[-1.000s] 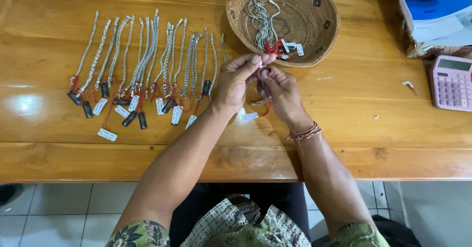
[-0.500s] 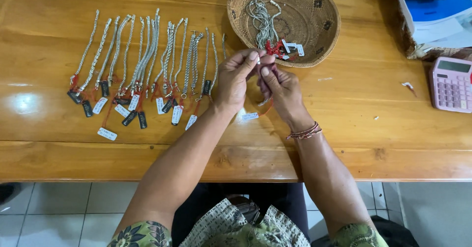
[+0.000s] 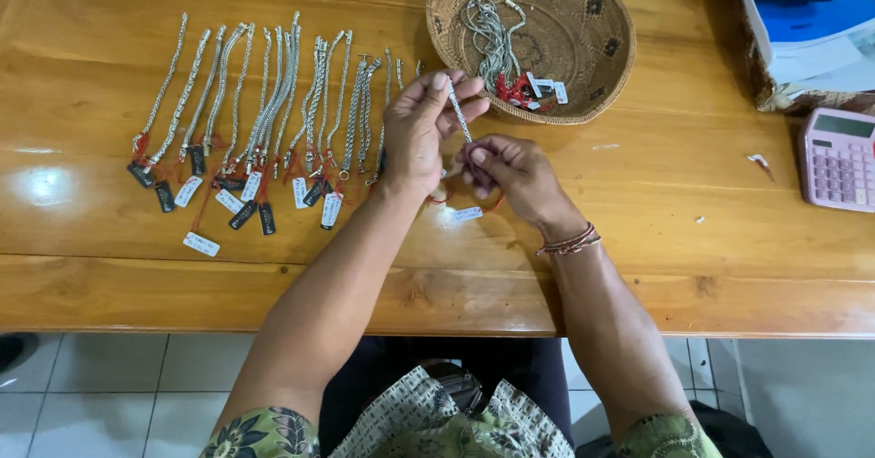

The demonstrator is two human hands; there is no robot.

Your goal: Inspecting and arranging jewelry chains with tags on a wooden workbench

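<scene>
So my left hand (image 3: 417, 134) and right hand (image 3: 504, 168) had fingers pinched on 1 silver chain (image 3: 458, 112), stretched taut between them for inspecting, beside the tagged chains (image 3: 264, 112) on the desk (image 3: 638, 203).

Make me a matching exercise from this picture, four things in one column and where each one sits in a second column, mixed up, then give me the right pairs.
Things:
1. silver chain
2. woven basket
3. pink calculator
4. row of tagged chains

Places:
A. at the right edge of the wooden table
B. laid out side by side, left of the hands
C. held between the left hand and the right hand
D. at the far side of the table, beyond the hands, with a bundle of chains inside

Pairs: 1-C, 2-D, 3-A, 4-B
</scene>
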